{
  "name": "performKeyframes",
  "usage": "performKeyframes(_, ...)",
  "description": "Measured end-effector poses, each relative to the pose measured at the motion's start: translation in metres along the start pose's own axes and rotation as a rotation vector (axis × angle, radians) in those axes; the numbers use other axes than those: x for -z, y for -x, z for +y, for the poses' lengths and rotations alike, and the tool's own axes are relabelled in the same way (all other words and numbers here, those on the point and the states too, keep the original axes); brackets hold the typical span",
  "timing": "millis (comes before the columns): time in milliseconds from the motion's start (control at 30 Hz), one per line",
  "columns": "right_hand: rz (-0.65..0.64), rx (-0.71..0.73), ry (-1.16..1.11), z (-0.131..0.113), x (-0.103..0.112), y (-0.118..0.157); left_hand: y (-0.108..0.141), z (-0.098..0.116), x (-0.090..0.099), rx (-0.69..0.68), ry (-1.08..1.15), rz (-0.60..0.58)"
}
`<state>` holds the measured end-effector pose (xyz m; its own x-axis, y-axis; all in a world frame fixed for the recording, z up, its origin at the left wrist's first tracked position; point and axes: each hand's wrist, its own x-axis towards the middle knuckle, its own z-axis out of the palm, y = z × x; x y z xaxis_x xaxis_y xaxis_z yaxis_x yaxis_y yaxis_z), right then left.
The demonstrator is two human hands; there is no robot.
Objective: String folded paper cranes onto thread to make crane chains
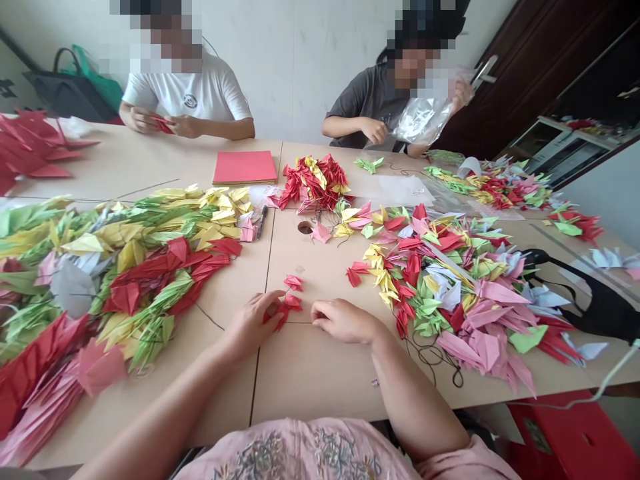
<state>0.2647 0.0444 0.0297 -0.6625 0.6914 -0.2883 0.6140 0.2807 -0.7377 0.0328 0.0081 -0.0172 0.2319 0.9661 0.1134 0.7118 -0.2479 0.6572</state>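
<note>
In the head view my left hand (256, 319) is closed around a small red folded paper crane at the middle of the table. Two more red paper cranes (293, 303) lie close by its fingertips, one above the other. A thin dark string (299, 323) runs from beside these cranes to my right hand (345, 320). The fingers of that hand are curled in a pinch at the string's end; whether a needle is between them is hidden. My two hands are a short gap apart, just above the tabletop.
Heaps of coloured paper cranes lie left (150, 227) and right (450, 280). Behind are a red paper stack (245, 167), a red-yellow crane bundle (315, 181), a pen (261, 222) and a table hole (305, 228). Two people sit opposite, one holding a plastic bag (423, 120).
</note>
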Motion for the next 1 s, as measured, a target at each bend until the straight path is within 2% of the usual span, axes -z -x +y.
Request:
performKeyframes(200, -0.208, 0.077, -0.314, -0.001, 0.010, 0.009, 0.003, 0.005, 0.010, 0.026, -0.007, -0.075)
performKeyframes(300, -0.272, 0.134, -0.476, 0.002, 0.013, 0.012, 0.004, 0.005, 0.013, 0.015, -0.019, -0.105)
performKeyframes(467, -0.305, 0.231, -0.654, 0.006, 0.017, 0.016, 0.003, 0.005, 0.017, -0.043, -0.096, -0.128)
performKeyframes(600, -0.290, 0.322, -0.779, 0.009, 0.018, 0.020, -0.004, 0.014, 0.017, -0.183, -0.178, -0.128)
performKeyframes(700, -0.255, 0.378, -0.873, 0.012, 0.019, 0.023, -0.012, 0.020, 0.016, -0.298, -0.237, -0.171)
performKeyframes(767, -0.204, 0.406, -0.941, 0.014, 0.019, 0.024, -0.017, 0.018, 0.016, -0.310, -0.283, -0.169)
performKeyframes(867, -0.071, 0.444, -1.053, 0.017, 0.022, 0.024, -0.022, 0.007, 0.023, -0.240, -0.355, -0.089)
performKeyframes(1000, 0.167, 0.481, -1.194, 0.019, 0.028, 0.021, -0.022, -0.014, 0.038, -0.119, -0.419, 0.054)
